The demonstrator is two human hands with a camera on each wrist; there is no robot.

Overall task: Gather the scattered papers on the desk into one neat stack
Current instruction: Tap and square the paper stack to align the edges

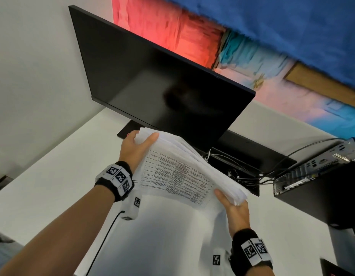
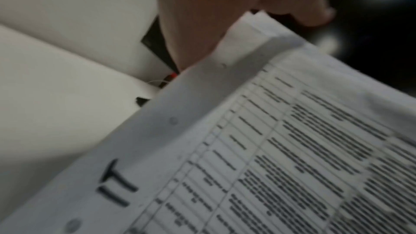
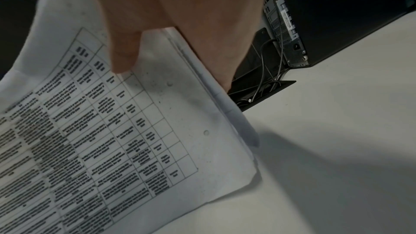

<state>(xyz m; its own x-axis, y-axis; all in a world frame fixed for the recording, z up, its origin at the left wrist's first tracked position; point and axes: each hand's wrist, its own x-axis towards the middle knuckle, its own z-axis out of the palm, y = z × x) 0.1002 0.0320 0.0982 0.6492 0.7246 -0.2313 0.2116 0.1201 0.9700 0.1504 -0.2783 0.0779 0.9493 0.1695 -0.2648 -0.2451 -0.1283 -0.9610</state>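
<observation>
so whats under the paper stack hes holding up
Under the white printed paper stack, bare white desk and shadow show; the sheets cover the desk area nearer the black monitor. Each hand's fingers are hidden beneath.

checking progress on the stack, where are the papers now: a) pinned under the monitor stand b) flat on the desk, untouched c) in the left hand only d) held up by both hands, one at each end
d: the left hand and right hand each grip an end of the papers, tilted above the desk.
</observation>
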